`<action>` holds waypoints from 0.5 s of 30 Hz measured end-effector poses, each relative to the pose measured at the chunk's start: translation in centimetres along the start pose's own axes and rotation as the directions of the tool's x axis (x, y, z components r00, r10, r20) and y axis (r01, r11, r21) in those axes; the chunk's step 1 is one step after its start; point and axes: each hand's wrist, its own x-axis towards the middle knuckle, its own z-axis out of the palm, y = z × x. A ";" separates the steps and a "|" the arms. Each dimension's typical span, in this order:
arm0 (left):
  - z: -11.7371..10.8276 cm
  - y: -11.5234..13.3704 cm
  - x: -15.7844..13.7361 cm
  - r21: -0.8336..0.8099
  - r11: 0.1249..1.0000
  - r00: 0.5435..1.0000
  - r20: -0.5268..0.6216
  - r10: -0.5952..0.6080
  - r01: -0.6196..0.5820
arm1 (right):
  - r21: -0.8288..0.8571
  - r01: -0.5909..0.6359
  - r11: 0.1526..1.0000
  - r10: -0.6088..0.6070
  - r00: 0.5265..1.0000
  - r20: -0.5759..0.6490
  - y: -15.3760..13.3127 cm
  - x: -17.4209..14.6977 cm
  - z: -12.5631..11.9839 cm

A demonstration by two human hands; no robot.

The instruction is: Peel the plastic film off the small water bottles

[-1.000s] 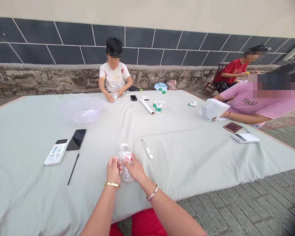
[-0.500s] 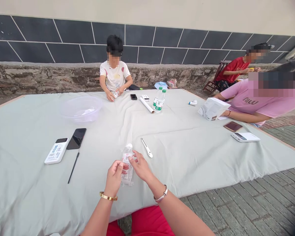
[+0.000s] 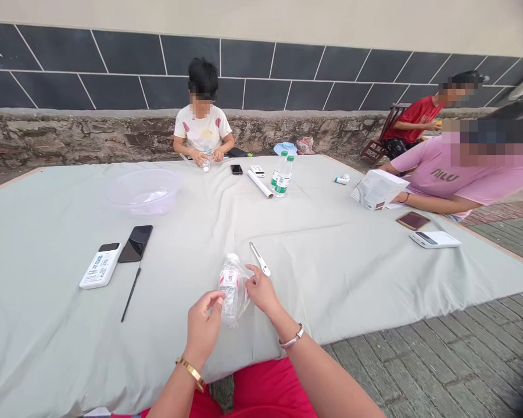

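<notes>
The clear bottle (image 3: 229, 281) is being flanked by the left hand (image 3: 203, 326) and right hand (image 3: 262, 289), to the near left of the white knife (image 3: 260, 259); its long axis is being pointed away, cap (image 3: 232, 258) far — tilt unclear. Its left edge is being met by the left, what looks like loose film (image 3: 243, 294) by the right, nearer the knife — actual gripping by either cannot be told.
</notes>
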 end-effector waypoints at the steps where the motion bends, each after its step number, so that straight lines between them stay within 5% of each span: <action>1: 0.0 -0.2 1.1 0.054 0.997 0.995 -0.093 -0.043 0.048 | 0.047 -0.031 0.998 0.032 0.999 -0.015 0.2 0.2 0.1; 3: 0.5 -0.4 3.2 0.199 0.975 0.990 -0.120 -0.078 0.101 | 0.108 -0.087 0.990 0.091 0.995 -0.031 0.6 0.5 0.2; 7: 2.4 -0.5 5.5 0.369 0.917 0.984 0.032 -0.176 0.152 | -0.009 -0.051 0.999 0.050 0.994 -0.101 1.7 0.6 0.2; 11: 1.8 -1.6 5.4 0.270 0.944 0.978 0.029 -0.204 0.189 | -0.091 0.015 0.996 -0.023 0.996 -0.085 2.4 0.5 0.8; 15: 0.2 -3.5 5.3 0.101 0.965 0.970 0.003 -0.245 0.243 | 0.042 0.021 0.999 -0.018 0.999 -0.050 1.7 0.7 2.4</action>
